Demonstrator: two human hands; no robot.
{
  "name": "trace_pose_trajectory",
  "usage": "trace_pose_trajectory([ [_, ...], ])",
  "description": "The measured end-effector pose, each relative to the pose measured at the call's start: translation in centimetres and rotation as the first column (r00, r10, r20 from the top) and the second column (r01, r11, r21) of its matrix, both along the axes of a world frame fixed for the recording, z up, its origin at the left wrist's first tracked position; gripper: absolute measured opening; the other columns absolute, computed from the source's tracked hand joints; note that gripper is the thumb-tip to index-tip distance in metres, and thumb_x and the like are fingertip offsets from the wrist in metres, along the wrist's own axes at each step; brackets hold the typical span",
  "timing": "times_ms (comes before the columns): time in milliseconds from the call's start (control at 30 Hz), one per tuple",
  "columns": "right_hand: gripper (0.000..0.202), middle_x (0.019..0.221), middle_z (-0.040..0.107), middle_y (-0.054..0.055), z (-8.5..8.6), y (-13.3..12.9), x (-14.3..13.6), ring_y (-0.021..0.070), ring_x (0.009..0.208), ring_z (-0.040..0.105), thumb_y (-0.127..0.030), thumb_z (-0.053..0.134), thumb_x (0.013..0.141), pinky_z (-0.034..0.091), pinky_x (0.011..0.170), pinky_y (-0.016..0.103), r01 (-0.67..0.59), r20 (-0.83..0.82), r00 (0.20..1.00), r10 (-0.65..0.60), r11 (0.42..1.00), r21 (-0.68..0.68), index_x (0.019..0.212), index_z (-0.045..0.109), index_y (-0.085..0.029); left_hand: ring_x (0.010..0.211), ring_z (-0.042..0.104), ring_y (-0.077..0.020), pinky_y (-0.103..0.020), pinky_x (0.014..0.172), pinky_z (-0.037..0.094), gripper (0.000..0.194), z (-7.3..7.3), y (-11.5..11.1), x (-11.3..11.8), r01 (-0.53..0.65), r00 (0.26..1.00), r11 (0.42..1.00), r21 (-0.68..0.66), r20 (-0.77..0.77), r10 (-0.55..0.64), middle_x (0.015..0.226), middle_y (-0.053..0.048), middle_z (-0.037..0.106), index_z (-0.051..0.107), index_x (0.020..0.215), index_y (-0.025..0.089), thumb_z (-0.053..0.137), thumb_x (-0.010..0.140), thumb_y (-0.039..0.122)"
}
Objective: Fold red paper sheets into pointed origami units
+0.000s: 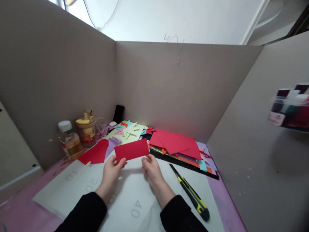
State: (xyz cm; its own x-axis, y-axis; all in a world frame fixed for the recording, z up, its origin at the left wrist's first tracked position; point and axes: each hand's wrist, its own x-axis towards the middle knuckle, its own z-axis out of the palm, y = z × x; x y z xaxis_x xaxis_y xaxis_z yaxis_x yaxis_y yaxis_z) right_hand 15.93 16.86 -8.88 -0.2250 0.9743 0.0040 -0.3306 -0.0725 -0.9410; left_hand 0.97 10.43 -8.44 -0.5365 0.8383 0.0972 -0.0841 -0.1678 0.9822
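A red rectangle of paper (132, 150) is held up over the white sheet (125, 207), tilted slightly higher at its right end. My left hand (113, 168) pinches its lower left corner between thumb and fingers. At the lower right corner, my right hand (150, 166) grips the same paper, fingers curled. To the right of my right hand lies a yellow and black utility knife (191, 193). Another red paper (95, 152) and a folded purple paper piece (112, 144) rest beyond my left hand.
Red sheets (176, 143) top a stack of coloured paper at the back right. Folded paper stars (131, 130) lie at the back. A bottle of amber liquid (72, 143), a lidded brown cup (86, 128) and a black phone (118, 113) stand at the left. Grey panels (173, 85) enclose the table.
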Motion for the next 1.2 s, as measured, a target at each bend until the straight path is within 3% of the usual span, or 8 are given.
trace_pose_trajectory([
  [167, 0.040, 0.045, 0.043, -0.006, 0.1, -1.3, -2.2, 0.0069, 0.040, 0.034, -0.050, 0.072, 0.059, 0.024, 0.040, 0.022, -0.031, -0.016, 0.999, 0.031, 0.999, -0.034, 0.059, 0.046, -0.019, 0.071, 0.068, -0.0201, -0.028, 0.065, 0.051, 0.043, 0.3, -0.2, 1.8, 0.075, 0.997, 0.997, -0.009, -0.010, -0.075, 0.083, -0.008, 0.072, 0.060, 0.098, 0.012, 0.075, 0.066, 0.037],
  [333, 0.039, 0.048, 0.040, -0.008, 0.5, 0.8, 0.3, 0.0060, 0.042, 0.031, -0.050, 0.068, 0.062, 0.021, 0.042, 0.020, 0.034, -0.026, 0.999, -0.034, 0.999, 0.009, 0.060, 0.042, -0.020, 0.066, 0.066, -0.0190, -0.026, 0.061, 0.049, 0.042, 0.5, -0.1, 1.1, 0.054, 0.998, 0.999, -0.007, -0.016, -0.054, 0.080, -0.006, 0.071, 0.062, 0.095, 0.013, 0.077, 0.062, 0.035],
  [567, 0.023, 0.048, 0.053, -0.004, 0.4, 1.0, 1.7, 0.0081, 0.045, 0.040, -0.028, 0.075, 0.055, 0.028, 0.046, 0.021, -0.146, 0.125, 0.983, 0.135, 0.986, 0.086, 0.057, 0.057, -0.015, 0.071, 0.066, -0.0146, -0.025, 0.069, 0.049, 0.048, 0.7, 0.2, -0.8, -0.158, 0.984, 0.986, 0.045, 0.094, 0.153, 0.072, 0.000, 0.066, 0.053, 0.103, 0.018, 0.072, 0.068, 0.044],
  [667, 0.018, 0.052, 0.056, -0.003, 0.4, 0.2, 0.7, 0.0092, 0.048, 0.043, -0.029, 0.070, 0.061, 0.032, 0.049, 0.022, -0.161, 0.152, 0.978, 0.145, 0.982, 0.103, 0.063, 0.061, -0.014, 0.073, 0.066, -0.0160, -0.027, 0.070, 0.050, 0.048, 0.7, 0.2, 0.0, -0.051, 0.989, 0.999, 0.019, 0.140, 0.048, 0.076, -0.002, 0.068, 0.058, 0.098, 0.016, 0.076, 0.063, 0.044],
  [800, 0.017, 0.055, 0.059, -0.001, 0.5, -0.6, 0.1, 0.0104, 0.050, 0.046, -0.028, 0.069, 0.062, 0.034, 0.052, 0.023, -0.228, 0.198, 0.959, 0.202, 0.966, 0.119, 0.065, 0.064, -0.012, 0.052, 0.058, -0.0141, -0.025, 0.057, 0.047, 0.036, 0.3, -0.1, 1.6, 0.119, 0.976, 0.989, -0.083, 0.191, -0.102, 0.054, -0.001, 0.062, 0.062, 0.061, 0.012, 0.082, 0.054, 0.040],
  [900, 0.017, 0.053, 0.059, -0.001, 0.4, -0.5, 0.3, 0.0105, 0.048, 0.046, -0.028, 0.069, 0.062, 0.033, 0.049, 0.023, -0.257, 0.245, 0.943, 0.224, 0.960, 0.114, 0.064, 0.066, -0.011, 0.055, 0.059, -0.0142, -0.025, 0.058, 0.049, 0.035, 0.1, -0.1, 1.3, 0.066, 0.971, 0.996, -0.063, 0.235, -0.050, 0.056, -0.002, 0.062, 0.062, 0.059, 0.012, 0.082, 0.055, 0.041],
  [1100, 0.016, 0.055, 0.060, 0.000, -0.5, 0.9, 1.4, 0.0111, 0.048, 0.047, -0.026, 0.068, 0.060, 0.033, 0.048, 0.023, -0.265, 0.304, 0.927, 0.219, 0.956, 0.122, 0.065, 0.066, -0.011, 0.075, 0.065, -0.0124, -0.022, 0.072, 0.051, 0.018, 0.6, 0.1, -3.0, -0.178, 0.922, 0.984, 0.029, 0.355, 0.157, 0.075, -0.001, 0.068, 0.062, 0.069, 0.018, 0.073, 0.068, 0.031],
  [1200, 0.016, 0.063, 0.063, 0.002, -1.1, 1.6, 1.9, 0.0130, 0.053, 0.051, -0.026, 0.068, 0.060, 0.037, 0.051, 0.024, -0.243, 0.326, 0.928, 0.183, 0.958, 0.154, 0.068, 0.066, -0.012, 0.086, 0.066, -0.0128, -0.021, 0.074, 0.052, 0.010, 1.0, 0.0, -4.1, -0.191, 0.909, 0.981, 0.041, 0.384, 0.161, 0.089, -0.004, 0.070, 0.065, 0.078, 0.018, 0.067, 0.076, 0.028],
])
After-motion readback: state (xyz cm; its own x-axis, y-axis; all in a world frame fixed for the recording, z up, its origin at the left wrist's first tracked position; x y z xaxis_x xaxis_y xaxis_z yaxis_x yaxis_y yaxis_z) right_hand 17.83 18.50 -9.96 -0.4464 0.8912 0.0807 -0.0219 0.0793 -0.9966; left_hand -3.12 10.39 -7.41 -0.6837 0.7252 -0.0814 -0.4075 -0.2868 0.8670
